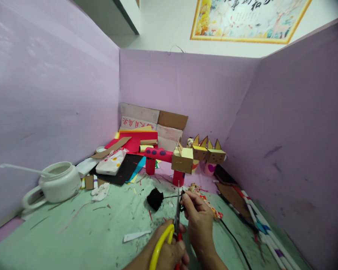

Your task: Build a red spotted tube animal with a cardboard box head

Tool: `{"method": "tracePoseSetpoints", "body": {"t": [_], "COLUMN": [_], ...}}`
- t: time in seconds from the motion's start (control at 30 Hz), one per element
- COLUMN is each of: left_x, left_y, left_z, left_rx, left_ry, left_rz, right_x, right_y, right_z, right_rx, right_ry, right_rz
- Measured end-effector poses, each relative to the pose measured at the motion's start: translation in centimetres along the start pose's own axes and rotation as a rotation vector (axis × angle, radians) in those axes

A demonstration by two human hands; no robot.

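My left hand (pixel 169 251) is closed on a pair of scissors (pixel 177 217) with yellow and red handles; the blades point away and cross close to the black yarn. Pinched in the fingertips of my right hand (pixel 198 219) is a small bunch of black yarn (pixel 182 202). A thin strand runs from it leftward to a black yarn ball (pixel 154 199) on the green cloth. Just beyond the blades stands a red cardboard animal figure (pixel 159 154) with purple spots and a box-shaped head (pixel 182 160). Whether the blades touch the yarn cannot be made out.
A white pot (pixel 60 183) with a stick stands at the left, near a tissue pack (pixel 111 162) and coloured paper. Two cat-eared box figures (pixel 215 155) stand behind. Striped rods (pixel 266 228) and a patterned strip (pixel 214 210) lie right. Purple panels (pixel 186 82) enclose the table.
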State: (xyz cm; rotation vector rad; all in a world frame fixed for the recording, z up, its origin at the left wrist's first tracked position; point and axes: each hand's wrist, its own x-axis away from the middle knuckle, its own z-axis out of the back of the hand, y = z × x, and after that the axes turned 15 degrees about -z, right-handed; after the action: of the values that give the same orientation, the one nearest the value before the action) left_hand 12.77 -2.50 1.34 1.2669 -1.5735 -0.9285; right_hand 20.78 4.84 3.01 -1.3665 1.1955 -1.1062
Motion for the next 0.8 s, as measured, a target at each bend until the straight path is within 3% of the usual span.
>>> {"method": "tracePoseSetpoints", "body": {"t": [0.17, 0.47, 0.67, 0.8], "left_x": [1.2, 0.8, 1.9, 2.3], "left_y": [0.3, 0.4, 1.0, 2.6], "left_z": [0.0, 0.4, -0.3, -0.4], "left_rx": [0.025, -0.063, -0.119, -0.275], "left_ry": [-0.012, -0.091, -0.022, 0.037], "left_rz": [-0.145, -0.165, -0.245, -0.166], "right_x": [-0.1, -0.2, 0.0, -0.3], "right_y": [0.1, 0.5, 0.3, 0.3], "right_z": [-0.1, 0.0, 0.0, 0.1], "right_rx": [0.016, 0.058, 0.058, -0.006], "right_ry": [0.01, 0.015, -0.004, -0.022], "right_rz": [0.006, 0.005, -0.005, -0.042]}}
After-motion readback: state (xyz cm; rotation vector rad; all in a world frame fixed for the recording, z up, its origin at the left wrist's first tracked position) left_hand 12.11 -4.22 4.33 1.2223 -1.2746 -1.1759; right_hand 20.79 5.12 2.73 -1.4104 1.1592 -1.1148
